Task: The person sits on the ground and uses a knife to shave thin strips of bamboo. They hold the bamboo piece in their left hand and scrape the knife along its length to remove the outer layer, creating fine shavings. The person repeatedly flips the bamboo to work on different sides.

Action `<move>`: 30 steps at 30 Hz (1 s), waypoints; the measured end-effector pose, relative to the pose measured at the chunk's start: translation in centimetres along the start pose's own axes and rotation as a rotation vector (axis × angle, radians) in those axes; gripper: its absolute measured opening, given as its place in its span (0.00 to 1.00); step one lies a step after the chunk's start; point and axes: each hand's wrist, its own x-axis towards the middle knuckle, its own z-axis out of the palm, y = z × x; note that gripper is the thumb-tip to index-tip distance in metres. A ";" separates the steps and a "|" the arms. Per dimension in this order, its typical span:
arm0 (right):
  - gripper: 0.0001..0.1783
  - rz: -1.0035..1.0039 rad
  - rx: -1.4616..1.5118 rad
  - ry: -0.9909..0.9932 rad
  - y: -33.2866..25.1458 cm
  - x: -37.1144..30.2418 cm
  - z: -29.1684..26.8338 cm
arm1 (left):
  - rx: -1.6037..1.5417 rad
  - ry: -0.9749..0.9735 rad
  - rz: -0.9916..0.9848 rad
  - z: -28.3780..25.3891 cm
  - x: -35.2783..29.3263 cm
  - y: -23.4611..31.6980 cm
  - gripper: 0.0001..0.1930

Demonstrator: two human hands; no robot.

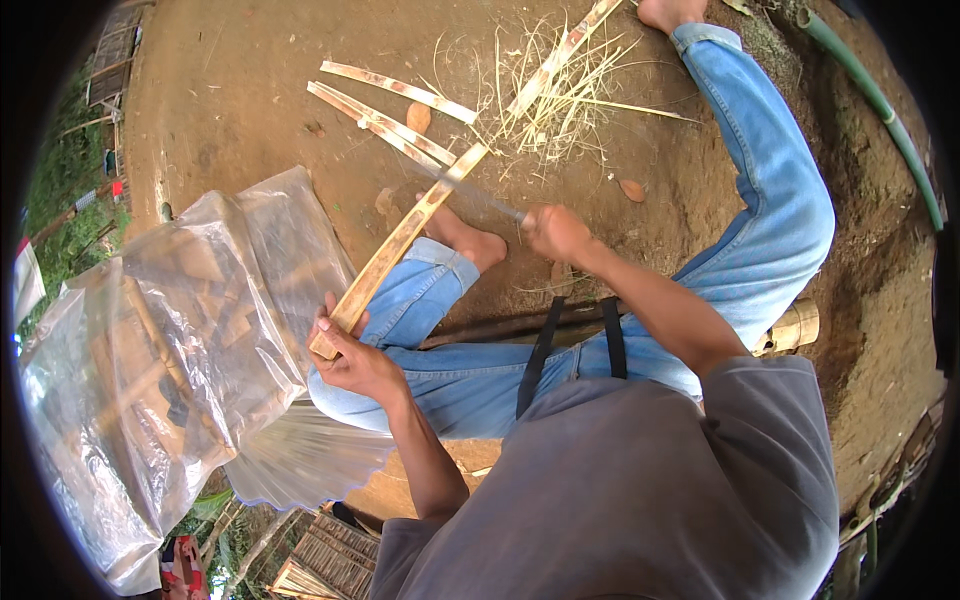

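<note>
My left hand (352, 358) is wrapped round the near end of a long split bamboo strip (400, 240), which slants up and away to the right. In my right hand (558, 235) is the handle of a knife, mostly covered by the fingers. Its thin blade (488, 197), smeared by motion, reaches left to the strip's upper part; whether it touches or passes behind cannot be told. Beyond the blade, several more bamboo strips (400, 90) lie on the ground. A heap of fine pale shavings (570, 100) is spread beneath and around another strip (562, 58).
Bare brown earth (230, 100) stretches ahead. My legs in blue jeans (765, 170) flank the work, feet bare. At left stands a bundle under clear plastic sheeting (190, 300). A green bamboo pole (870, 100) lies far right; a cut bamboo end (795, 328) pokes out beside my thigh.
</note>
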 end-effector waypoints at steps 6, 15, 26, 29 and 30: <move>0.13 0.005 -0.031 -0.046 1.3 0.8 0.5 | -0.020 -0.004 -0.042 -0.7 0.1 -0.9 0.20; 0.17 0.249 -0.045 -0.033 4.9 2.0 0.2 | -0.036 -0.043 -0.104 -0.8 1.5 -1.1 0.19; 0.27 0.343 -0.071 0.176 4.9 0.2 -3.0 | -0.197 -0.323 -0.010 -8.8 7.9 -1.2 0.15; 0.37 0.386 -0.356 0.175 3.8 -1.0 -3.2 | -0.268 -0.277 0.030 -11.0 10.0 -0.6 0.16; 0.39 0.249 -0.322 0.205 3.1 -1.0 -3.1 | -0.291 -0.271 0.042 -11.8 11.0 -0.4 0.16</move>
